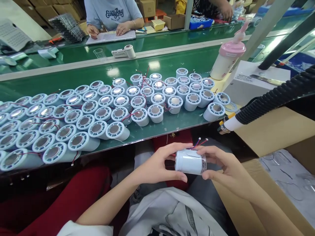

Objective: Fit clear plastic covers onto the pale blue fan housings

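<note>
Between my two hands, above my lap, a light blue cylinder (188, 161) lies on its side. A clear plastic cup (204, 163) is around at least its right end. My left hand (164, 164) grips the left end, thumb below and fingers over the top. On the other end, my right hand (222, 164) pinches the clear cup between thumb and fingers. Thin red and dark wires with small white connectors (206, 139) stick up behind the cylinder. Many similar blue cylinders (156, 113) with round metallic centres stand in rows on the green bench just ahead.
A pink-topped pump bottle (227, 59) stands at the bench's right, beside a white box (258, 80). A black corrugated hose (275, 93) reaches in from the right. Below it, an open carton (246, 183) holds clear cups. Across the bench, a person's hands (125, 28) rest near a white tray.
</note>
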Demonstrator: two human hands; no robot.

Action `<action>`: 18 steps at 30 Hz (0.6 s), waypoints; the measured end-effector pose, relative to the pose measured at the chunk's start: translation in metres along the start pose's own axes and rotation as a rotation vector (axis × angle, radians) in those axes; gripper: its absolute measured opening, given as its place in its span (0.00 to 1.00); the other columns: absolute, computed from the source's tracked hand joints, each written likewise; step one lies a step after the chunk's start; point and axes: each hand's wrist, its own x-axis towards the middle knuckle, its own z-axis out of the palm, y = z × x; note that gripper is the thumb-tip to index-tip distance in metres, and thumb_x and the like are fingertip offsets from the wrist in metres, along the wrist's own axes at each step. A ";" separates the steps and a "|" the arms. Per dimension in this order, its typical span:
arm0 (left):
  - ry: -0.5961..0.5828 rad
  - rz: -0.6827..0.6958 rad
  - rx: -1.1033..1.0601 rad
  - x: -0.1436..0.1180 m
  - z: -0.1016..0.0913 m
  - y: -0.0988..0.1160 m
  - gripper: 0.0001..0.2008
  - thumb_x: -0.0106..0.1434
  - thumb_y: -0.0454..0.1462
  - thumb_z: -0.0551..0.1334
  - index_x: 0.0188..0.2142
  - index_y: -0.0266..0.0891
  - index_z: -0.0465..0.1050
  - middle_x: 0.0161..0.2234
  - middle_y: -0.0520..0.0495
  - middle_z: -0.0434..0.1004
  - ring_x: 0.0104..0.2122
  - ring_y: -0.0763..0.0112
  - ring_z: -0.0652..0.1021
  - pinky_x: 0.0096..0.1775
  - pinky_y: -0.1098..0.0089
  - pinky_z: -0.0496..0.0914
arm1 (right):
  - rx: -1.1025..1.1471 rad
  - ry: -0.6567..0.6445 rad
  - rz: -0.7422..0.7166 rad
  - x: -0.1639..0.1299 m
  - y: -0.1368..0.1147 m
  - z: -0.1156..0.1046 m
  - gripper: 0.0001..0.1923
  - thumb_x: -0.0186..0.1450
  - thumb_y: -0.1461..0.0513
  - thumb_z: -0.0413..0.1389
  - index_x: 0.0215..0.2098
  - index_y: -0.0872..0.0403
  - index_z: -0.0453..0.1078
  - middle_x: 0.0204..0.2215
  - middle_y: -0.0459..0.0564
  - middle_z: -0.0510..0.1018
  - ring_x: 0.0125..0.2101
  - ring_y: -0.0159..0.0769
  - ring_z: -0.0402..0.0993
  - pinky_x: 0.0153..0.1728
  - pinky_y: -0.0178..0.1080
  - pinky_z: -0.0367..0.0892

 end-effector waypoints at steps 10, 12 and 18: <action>-0.005 0.068 0.051 -0.005 0.003 0.001 0.38 0.48 0.37 0.74 0.58 0.48 0.65 0.58 0.42 0.68 0.55 0.56 0.71 0.53 0.62 0.70 | 0.252 -0.053 0.096 -0.002 -0.003 0.006 0.19 0.60 0.54 0.63 0.47 0.50 0.67 0.41 0.51 0.76 0.42 0.40 0.74 0.39 0.39 0.73; -0.011 0.078 0.063 -0.007 0.003 0.002 0.38 0.48 0.36 0.74 0.58 0.48 0.65 0.58 0.43 0.68 0.56 0.57 0.71 0.53 0.63 0.69 | 0.295 -0.040 0.123 -0.002 -0.002 0.008 0.20 0.60 0.53 0.64 0.46 0.51 0.67 0.39 0.51 0.76 0.39 0.39 0.73 0.37 0.38 0.72; -0.010 0.106 0.085 -0.011 0.003 0.001 0.37 0.48 0.35 0.73 0.58 0.47 0.66 0.58 0.42 0.68 0.58 0.56 0.69 0.56 0.60 0.68 | 0.332 0.015 0.194 -0.002 -0.005 0.015 0.19 0.60 0.50 0.61 0.44 0.52 0.67 0.36 0.50 0.77 0.34 0.37 0.74 0.32 0.36 0.73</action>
